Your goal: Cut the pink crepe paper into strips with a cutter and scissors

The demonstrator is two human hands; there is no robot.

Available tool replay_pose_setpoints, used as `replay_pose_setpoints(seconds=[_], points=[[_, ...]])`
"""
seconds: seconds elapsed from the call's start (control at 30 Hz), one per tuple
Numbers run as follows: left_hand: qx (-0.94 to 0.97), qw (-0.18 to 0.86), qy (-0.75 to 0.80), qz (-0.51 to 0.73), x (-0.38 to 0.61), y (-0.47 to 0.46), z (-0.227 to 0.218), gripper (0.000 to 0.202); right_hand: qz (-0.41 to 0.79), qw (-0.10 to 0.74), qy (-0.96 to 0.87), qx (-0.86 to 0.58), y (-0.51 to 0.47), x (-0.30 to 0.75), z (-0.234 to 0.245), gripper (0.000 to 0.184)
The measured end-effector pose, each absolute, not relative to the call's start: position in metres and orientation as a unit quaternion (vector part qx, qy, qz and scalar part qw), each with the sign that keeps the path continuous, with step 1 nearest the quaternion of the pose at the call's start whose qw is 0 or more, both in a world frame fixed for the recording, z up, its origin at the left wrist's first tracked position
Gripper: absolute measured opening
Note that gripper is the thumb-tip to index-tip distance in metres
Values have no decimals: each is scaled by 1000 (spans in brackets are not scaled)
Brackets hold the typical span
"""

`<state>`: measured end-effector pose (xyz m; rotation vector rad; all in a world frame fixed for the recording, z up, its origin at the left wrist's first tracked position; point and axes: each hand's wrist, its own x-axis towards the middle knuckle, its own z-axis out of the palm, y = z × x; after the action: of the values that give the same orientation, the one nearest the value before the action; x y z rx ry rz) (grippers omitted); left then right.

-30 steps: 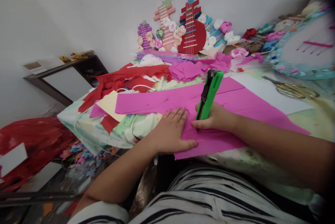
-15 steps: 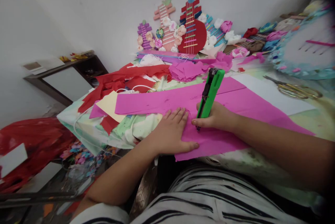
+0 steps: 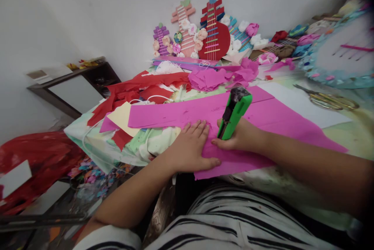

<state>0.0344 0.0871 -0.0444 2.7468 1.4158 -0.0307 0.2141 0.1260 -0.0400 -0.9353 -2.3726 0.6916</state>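
Observation:
My left hand (image 3: 191,147) lies flat with fingers spread on a large pink paper sheet (image 3: 271,119), pressing down its near left corner. My right hand (image 3: 244,135) is closed around a green and black utility knife (image 3: 233,113), its tip down on the pink sheet just right of my left fingers. The knife leans back toward me, its top end raised. The sheet lies across a table covered by a pale patterned cloth (image 3: 131,147).
Red paper scraps (image 3: 131,88) and a cream sheet (image 3: 122,115) lie left of the pink sheet. Crumpled pink paper (image 3: 210,78) and paper craft decorations (image 3: 214,34) stand at the back. Gold scissors (image 3: 329,100) rest on a white sheet (image 3: 298,104) at right. A red bag (image 3: 35,156) sits lower left.
The knife has tilted lower and nearer to me, and my right hand has shifted slightly toward me along the pink sheet. My left hand has stayed put.

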Motion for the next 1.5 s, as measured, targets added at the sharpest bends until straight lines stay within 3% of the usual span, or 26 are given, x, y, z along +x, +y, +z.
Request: replay_pose_setpoints(seconds=[0.2, 0.37, 0.57, 1.2, 1.5], points=[[888, 29, 459, -21, 36, 86, -42, 94, 258, 256, -856, -367, 126, 215, -41, 30], [889, 26, 457, -12, 36, 84, -41, 93, 328, 289, -803, -406, 132, 218, -39, 35], [888, 23, 459, -11, 35, 85, -42, 94, 381, 258, -819, -343, 135, 221, -40, 34], [888, 33, 458, -12, 35, 88, -44, 93, 267, 232, -860, -368, 123, 216, -42, 28], [887, 24, 461, -17, 34, 87, -45, 95, 277, 254, -838, -395, 125, 216, -40, 32]])
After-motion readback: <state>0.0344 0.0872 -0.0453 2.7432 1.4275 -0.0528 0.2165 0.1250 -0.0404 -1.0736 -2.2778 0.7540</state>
